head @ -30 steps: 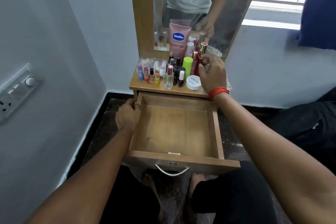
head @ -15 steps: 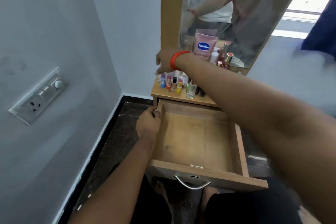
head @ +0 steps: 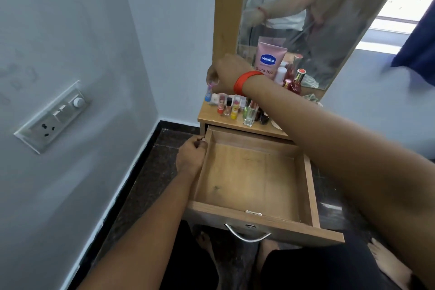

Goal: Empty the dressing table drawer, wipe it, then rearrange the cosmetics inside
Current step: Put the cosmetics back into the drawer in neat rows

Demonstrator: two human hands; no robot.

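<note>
Left hand [head: 191, 156] curled shut on the back left corner of the open wooden drawer [head: 254, 215], bare inside, curved metal handle in front. Right hand [head: 224, 75], red band at the wrist, pinched closed on a small blue-capped bottle [head: 208, 94] at the tabletop [head: 263, 128] back left corner. Beside it, small glossy bottles [head: 231, 107]; behind, a pink tube [head: 268, 59].

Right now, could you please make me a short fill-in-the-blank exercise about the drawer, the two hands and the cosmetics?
1. The pulled-out drawer holds ____ cosmetics.
2. The left hand rests at the drawer's ____ back corner.
3. The right hand, with a red wristband, reaches the ____ end of the row of small bottles.
4. The name printed on the pink tube is ____.

Missing words: no; left; left; Vaseline
</note>
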